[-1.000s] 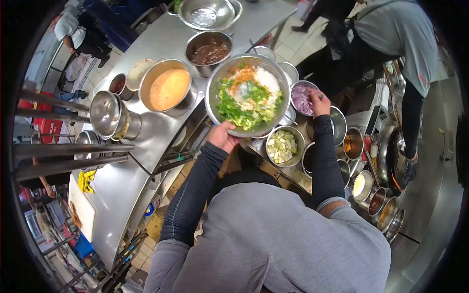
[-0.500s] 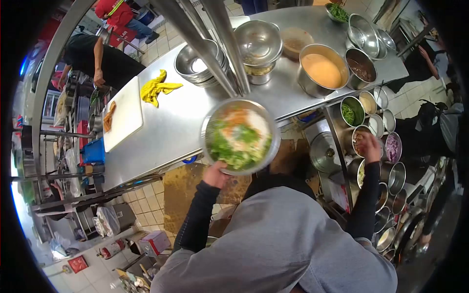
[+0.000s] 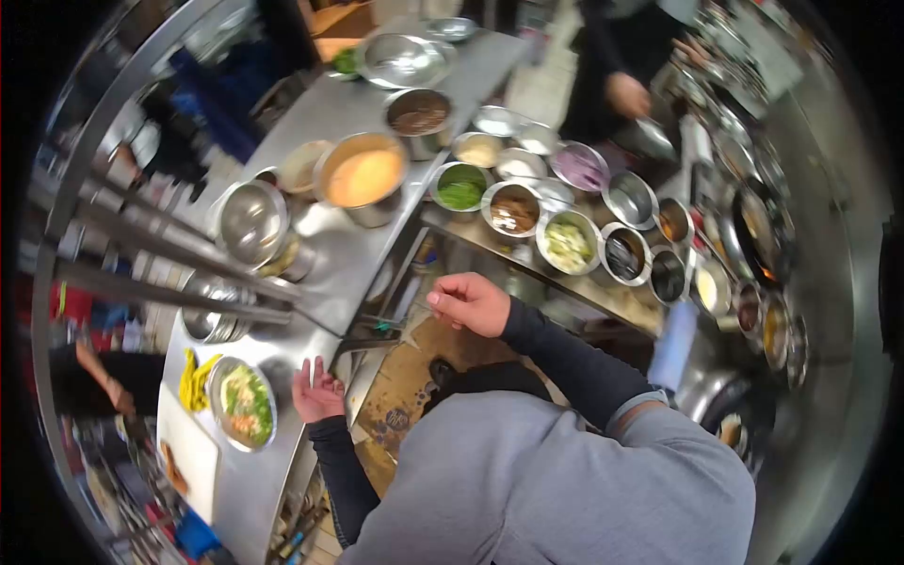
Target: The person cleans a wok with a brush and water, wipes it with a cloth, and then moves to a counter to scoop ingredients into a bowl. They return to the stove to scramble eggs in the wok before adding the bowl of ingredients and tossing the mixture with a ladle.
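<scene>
Vegetable bowl (image 3: 219,388) was set on steel counter (image 3: 254,474) beside yellow cloth (image 3: 196,381); left hand (image 3: 320,388), empty, fingers spread; right hand (image 3: 471,304), curled, closure indiscernible; spillage was judged possible, were the bowl clipped by left sleeve (image 3: 339,471).

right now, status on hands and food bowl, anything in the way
Left hand open, empty; right hand curled, nothing visible in it. Food bowl on steel counter, yellow cloth close beside. Nothing between left hand and bowl.

room, left grip (image 3: 318,391) to filled bowl (image 3: 243,405); poles (image 3: 179,294) screen bowl stack (image 3: 202,325)
</scene>
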`<move>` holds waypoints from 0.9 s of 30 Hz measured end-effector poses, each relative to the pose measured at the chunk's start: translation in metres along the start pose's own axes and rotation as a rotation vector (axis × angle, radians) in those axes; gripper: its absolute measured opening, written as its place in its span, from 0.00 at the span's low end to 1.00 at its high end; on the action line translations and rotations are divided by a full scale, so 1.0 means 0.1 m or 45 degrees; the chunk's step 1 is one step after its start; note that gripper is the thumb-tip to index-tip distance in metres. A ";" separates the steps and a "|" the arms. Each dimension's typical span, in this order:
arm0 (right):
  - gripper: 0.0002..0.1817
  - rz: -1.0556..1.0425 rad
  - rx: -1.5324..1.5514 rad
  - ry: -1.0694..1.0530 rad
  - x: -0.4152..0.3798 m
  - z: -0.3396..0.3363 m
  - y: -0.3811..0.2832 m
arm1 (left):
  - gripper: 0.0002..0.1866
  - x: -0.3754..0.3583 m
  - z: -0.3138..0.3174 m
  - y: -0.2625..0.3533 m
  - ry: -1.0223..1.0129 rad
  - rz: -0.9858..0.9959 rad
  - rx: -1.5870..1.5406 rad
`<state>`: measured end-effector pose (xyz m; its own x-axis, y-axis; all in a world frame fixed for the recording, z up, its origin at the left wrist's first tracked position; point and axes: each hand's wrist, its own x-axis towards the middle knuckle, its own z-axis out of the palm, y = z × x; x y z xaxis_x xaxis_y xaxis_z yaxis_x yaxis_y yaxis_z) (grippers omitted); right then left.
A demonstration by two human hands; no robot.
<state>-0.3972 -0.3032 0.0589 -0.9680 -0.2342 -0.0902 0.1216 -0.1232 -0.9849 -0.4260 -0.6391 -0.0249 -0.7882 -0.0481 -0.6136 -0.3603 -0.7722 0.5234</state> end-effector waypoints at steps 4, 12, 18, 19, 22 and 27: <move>0.16 -0.010 -0.059 0.381 -0.81 -0.43 0.09 | 0.24 -0.93 1.50 -0.74 -1.048 -0.467 0.528; 0.14 -0.053 0.341 1.089 -2.73 -0.72 0.50 | 0.32 -3.55 3.21 -1.73 -2.473 -1.306 1.018; 0.13 -0.096 0.381 1.641 -3.85 -0.31 0.78 | 0.29 -4.41 3.02 -2.53 -2.956 -1.522 0.932; 0.13 -0.139 0.423 1.680 -3.94 -0.21 0.86 | 0.29 -4.53 2.97 -2.61 -3.020 -1.559 0.918; 0.13 -0.139 0.480 1.818 -4.21 0.00 0.97 | 0.27 -4.86 2.83 -2.81 -3.244 -1.645 0.806; 0.13 -0.155 0.322 1.995 -4.38 0.19 0.99 | 0.25 -4.83 2.79 -2.96 -3.566 -1.521 0.991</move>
<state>0.0426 -0.2312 0.0040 -0.2131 0.9496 -0.2297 -0.0929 -0.2537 -0.9628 -0.0780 -0.2106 0.2815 0.9447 0.2632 0.1957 -0.2018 -0.0040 0.9794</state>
